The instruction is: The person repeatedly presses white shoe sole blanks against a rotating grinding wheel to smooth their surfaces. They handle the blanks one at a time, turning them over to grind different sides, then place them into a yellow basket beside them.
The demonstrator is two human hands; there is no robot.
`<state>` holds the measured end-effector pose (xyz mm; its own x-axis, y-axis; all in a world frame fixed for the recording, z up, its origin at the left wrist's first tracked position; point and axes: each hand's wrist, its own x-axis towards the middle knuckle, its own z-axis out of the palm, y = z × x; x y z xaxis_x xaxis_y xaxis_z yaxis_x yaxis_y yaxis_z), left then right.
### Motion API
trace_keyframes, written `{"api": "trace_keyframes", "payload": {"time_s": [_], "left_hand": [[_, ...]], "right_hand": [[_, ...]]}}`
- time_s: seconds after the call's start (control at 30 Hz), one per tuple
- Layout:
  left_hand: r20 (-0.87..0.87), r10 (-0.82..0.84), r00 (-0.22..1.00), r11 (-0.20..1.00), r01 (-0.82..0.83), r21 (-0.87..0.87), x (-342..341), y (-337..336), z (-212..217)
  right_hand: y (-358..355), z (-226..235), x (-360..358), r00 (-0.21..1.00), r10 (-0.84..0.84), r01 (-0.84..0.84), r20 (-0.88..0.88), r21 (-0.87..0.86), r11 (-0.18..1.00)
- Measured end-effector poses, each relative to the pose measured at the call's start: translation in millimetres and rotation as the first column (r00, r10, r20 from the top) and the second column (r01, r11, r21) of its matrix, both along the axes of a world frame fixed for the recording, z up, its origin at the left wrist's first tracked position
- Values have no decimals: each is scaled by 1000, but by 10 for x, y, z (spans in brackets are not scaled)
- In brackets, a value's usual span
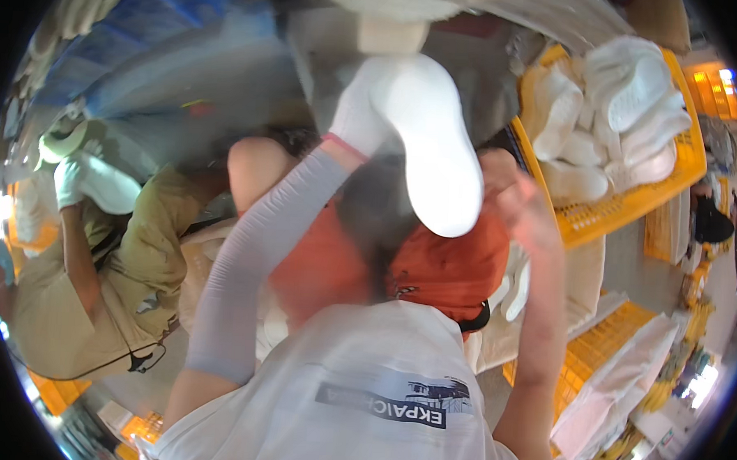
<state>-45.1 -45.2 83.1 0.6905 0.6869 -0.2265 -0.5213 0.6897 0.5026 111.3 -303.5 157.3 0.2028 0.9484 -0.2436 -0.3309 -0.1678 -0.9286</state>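
Observation:
A white, brightly lit shoe sole (438, 151) is held up in front of my knees, its lower end hanging over my red-orange shorts. My left hand (361, 106), in a white glove with a pink cuff, is closed on the sole's upper left part; the glare hides its fingertips. Above the sole hangs a pale round fixture (392, 35). My bare right hand (506, 187) is over my right knee, right of the sole and apart from it. Motion smears its fingers, so I cannot tell their shape or whether anything small is in them.
A yellow crate (624, 216) full of white soles (634, 85) stands close on my right. Another yellow crate (601, 363) is lower right, partly under white sheeting. At left sits a co-worker in tan trousers (155, 229) with a white sole (111, 187). Blue sheeting (160, 15) lies upper left.

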Motion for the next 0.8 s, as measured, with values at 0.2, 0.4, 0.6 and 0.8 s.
{"api": "trace_keyframes", "payload": {"time_s": [0.2, 0.4, 0.6, 0.8], "left_hand": [[-46, -275, 960, 960, 272, -63, 680, -1312, 460], [-322, -548, 772, 779, 611, 140, 1219, -2337, 335], [-418, 92, 904, 214, 392, 895, 1431, -1461, 575], [-531, 79, 844, -265, 531, 805, 2385, -1643, 825]], "right_hand": [[-311, 79, 2418, 598, -621, 607, 507, 219, 764], [527, -1286, 2824, 76, -60, 805, 995, -26, 593], [-285, -701, 2254, 109, -475, 594, 873, 325, 736], [-1054, -76, 1656, 324, -469, 542, 822, 246, 804]]}}
